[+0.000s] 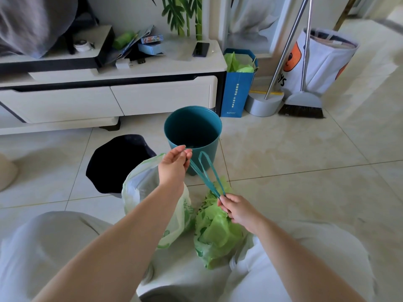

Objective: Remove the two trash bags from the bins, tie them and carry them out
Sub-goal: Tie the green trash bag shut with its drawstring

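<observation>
Two green trash bags lie on the floor between my knees. The right bag [218, 234] is cinched at its neck. Its teal drawstring [206, 171] stretches up in two loops. My left hand [174, 165] pinches one end of the drawstring, raised in front of the teal bin [193, 127]. My right hand [236, 209] grips the string at the neck of the right bag. The left bag [141, 188] stands open behind my left forearm. The teal bin has no bag in it. A black bin [117, 162] stands to its left.
A white TV cabinet [109, 94] runs along the back, with a phone [200, 49] on top. A blue paper bag [237, 92], a dustpan [262, 104], a broom [302, 105] and a white fabric basket [318, 59] stand at the back right. Tiled floor extends to the right.
</observation>
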